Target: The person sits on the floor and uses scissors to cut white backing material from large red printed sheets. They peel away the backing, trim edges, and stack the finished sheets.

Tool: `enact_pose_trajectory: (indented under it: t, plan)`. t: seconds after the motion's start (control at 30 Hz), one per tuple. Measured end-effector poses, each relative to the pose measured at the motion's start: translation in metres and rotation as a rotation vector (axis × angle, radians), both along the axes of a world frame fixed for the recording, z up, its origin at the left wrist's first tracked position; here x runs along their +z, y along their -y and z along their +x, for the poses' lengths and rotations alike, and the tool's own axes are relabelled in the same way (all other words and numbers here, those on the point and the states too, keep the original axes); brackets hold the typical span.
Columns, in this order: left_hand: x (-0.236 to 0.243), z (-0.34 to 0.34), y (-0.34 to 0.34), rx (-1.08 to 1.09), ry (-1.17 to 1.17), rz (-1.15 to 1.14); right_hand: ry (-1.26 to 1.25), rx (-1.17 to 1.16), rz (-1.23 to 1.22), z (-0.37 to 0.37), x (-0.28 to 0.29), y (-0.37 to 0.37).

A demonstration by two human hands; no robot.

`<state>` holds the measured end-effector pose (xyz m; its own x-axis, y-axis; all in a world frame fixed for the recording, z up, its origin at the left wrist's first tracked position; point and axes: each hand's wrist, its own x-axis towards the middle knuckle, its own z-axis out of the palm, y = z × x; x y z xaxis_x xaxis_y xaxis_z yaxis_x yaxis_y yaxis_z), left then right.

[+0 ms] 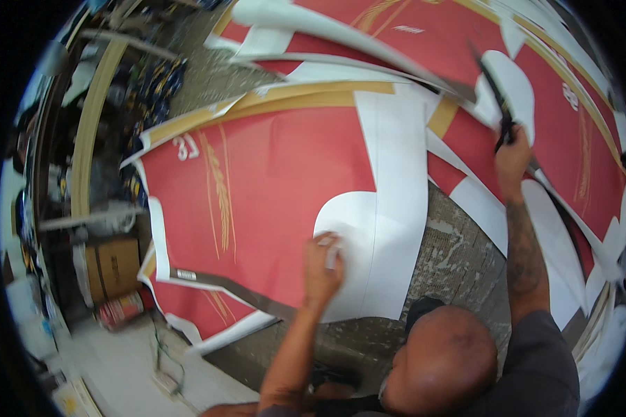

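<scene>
My right hand (513, 154) is closed around the dark handles of a pair of scissors (501, 104). Their blades point up and away, over red and white printed sheets at the far right. Lower and to the left, my left hand (323, 271) is over a large red printed panel (278, 160) with a white margin (396, 208). Its fingers are curled together near the rounded white cutout shape, slightly blurred. Something pale shows between them, too unclear to name. The panel carries a gold wheat-like pattern and a tan band along its far edge.
More red, white and tan sheets (556, 139) overlap at the far side and right on a worn grey-brown surface (452, 243). A smaller red piece (202, 306) lies under the panel's near left corner. At left stand a wooden rack (94, 132), a cardboard box (111, 270) and a red cylinder (124, 309).
</scene>
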<state>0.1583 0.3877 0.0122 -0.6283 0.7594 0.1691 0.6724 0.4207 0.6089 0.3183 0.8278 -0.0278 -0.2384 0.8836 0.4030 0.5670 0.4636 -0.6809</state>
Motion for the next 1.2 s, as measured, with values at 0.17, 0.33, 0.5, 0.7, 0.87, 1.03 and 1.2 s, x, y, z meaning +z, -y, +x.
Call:
enact_pose_trajectory:
  t: [0.17,0.33,0.5,0.7,0.87,1.03,1.2]
  plan:
    - [-0.021,0.078,-0.115,0.186,1.239,0.354,0.127,0.219,-0.918,0.106,0.017,0.167]
    - [-0.069,0.088,-0.166,0.473,1.668,0.229,-0.189,0.521,-1.505,0.208,0.040,0.300]
    - [-0.078,0.105,-0.167,0.337,1.553,-0.057,-0.364,0.309,-1.594,0.239,0.037,0.331]
    - [-0.063,0.143,-0.175,0.348,1.755,0.039,-0.607,0.065,-1.691,0.210,0.017,0.325]
    - [-0.049,0.160,-0.176,0.247,1.538,-0.093,-0.629,0.253,-1.473,0.200,0.019,0.321]
    - [-0.026,0.174,-0.146,0.230,1.503,-0.002,-0.807,0.275,-1.439,0.160,-0.009,0.227]
    - [0.000,0.182,-0.104,0.149,1.451,-0.205,-0.860,0.117,-1.349,0.105,-0.025,0.122]
